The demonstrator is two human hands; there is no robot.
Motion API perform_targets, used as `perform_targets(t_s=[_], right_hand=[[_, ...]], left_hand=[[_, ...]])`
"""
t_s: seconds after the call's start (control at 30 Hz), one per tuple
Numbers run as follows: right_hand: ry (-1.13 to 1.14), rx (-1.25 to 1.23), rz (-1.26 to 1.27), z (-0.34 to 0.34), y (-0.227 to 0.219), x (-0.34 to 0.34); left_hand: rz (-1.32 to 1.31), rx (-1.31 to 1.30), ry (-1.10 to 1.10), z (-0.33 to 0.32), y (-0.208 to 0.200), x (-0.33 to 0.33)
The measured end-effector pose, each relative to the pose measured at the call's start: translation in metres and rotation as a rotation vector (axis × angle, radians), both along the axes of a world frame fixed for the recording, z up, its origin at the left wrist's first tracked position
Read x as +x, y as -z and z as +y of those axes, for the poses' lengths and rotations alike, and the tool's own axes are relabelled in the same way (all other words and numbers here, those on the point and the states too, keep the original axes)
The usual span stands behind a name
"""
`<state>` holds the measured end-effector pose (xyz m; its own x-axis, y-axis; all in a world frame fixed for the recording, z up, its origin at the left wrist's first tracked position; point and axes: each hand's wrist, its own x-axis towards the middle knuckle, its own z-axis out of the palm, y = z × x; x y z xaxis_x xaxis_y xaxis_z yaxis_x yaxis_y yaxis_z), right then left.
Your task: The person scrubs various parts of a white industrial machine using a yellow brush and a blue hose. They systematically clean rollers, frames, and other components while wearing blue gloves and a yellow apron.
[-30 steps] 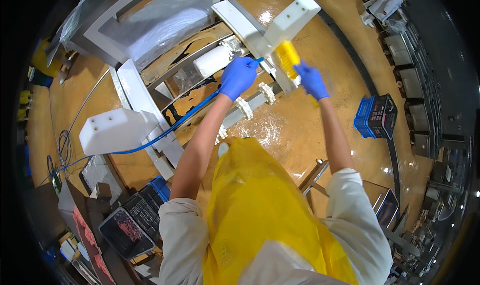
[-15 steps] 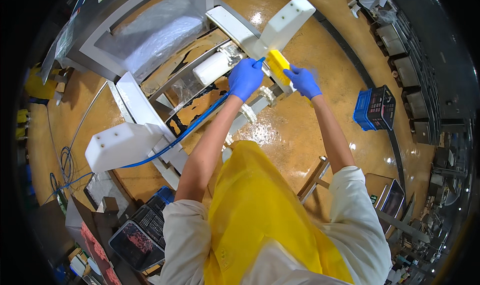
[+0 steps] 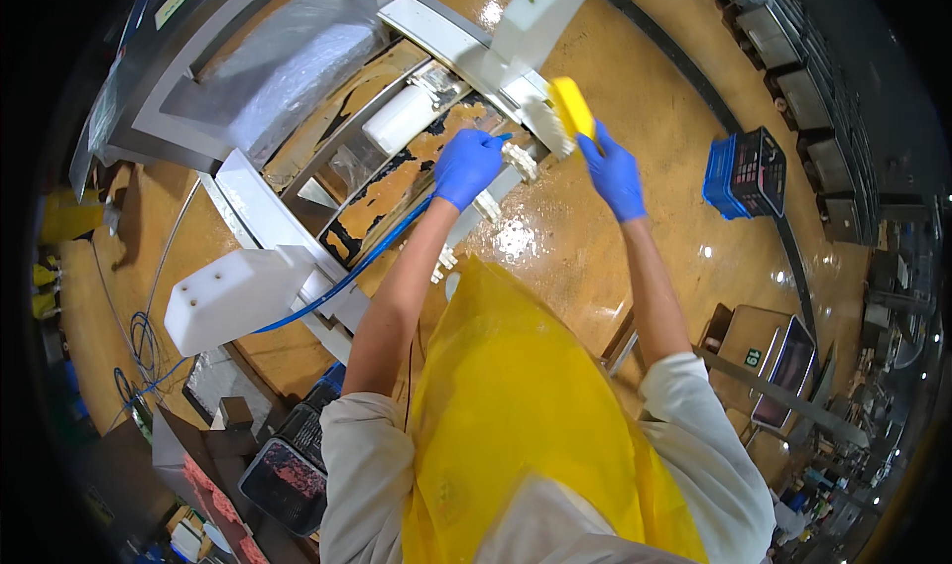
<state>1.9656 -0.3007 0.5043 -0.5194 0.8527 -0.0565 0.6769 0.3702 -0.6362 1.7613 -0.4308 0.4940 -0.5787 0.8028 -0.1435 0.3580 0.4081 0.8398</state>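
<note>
My left hand [image 3: 466, 170], in a blue glove, is closed around the end of a blue hose [image 3: 382, 247]. It is over the near side of an opened metal machine frame [image 3: 448, 225], close to white sprockets [image 3: 521, 163] along that side. In my right hand [image 3: 617, 175], also gloved in blue, is a yellow scrub brush [image 3: 570, 106] with pale bristles facing left. The brush is at the frame's right end, near a white plastic block [image 3: 540, 14]; whether the bristles touch the frame I cannot tell. A white roller [image 3: 399, 120] lies inside the frame.
Another white plastic block [image 3: 233, 296] juts out at the frame's near left, with the hose running past it. A blue and black crate [image 3: 744, 177] stands on the wet floor to the right. Black bins [image 3: 286, 485] with pink residue stand at lower left.
Both hands have come back toward me relative to the frame. The brush has shifted right, and its bristles now show. My view has moved slightly too.
</note>
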Motion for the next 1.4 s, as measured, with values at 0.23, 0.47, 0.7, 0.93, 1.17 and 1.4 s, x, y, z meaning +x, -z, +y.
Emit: perform_targets(t_s=[0.23, 0.47, 0.7, 0.93, 1.17, 1.4], right_hand=[[-0.089, 0.065, -0.032, -0.09, 0.061, 0.067], [-0.098, -0.07, -0.024, -0.049, 0.041, -0.014], [0.053, -0.105, 0.043, -0.068, 0.042, 0.061], [-0.031, -0.189, 0.032, -0.095, 0.082, 0.057], [-0.214, -0.069, 0.015, -0.109, 0.007, -0.001], [-0.392, -0.157, -0.012, -0.126, 0.068, 0.063]], left_hand=[[0.022, -0.154, -0.002, -0.059, 0.0, 0.01], [-0.075, -0.18, 0.044, -0.046, -0.004, 0.033], [-0.089, -0.199, -0.05, -0.047, 0.003, 0.052], [-0.007, -0.175, -0.056, -0.062, -0.008, 0.051], [0.096, -0.376, -0.119, -0.134, -0.012, 0.087], [0.14, -0.343, -0.391, -0.224, -0.018, 0.105]])
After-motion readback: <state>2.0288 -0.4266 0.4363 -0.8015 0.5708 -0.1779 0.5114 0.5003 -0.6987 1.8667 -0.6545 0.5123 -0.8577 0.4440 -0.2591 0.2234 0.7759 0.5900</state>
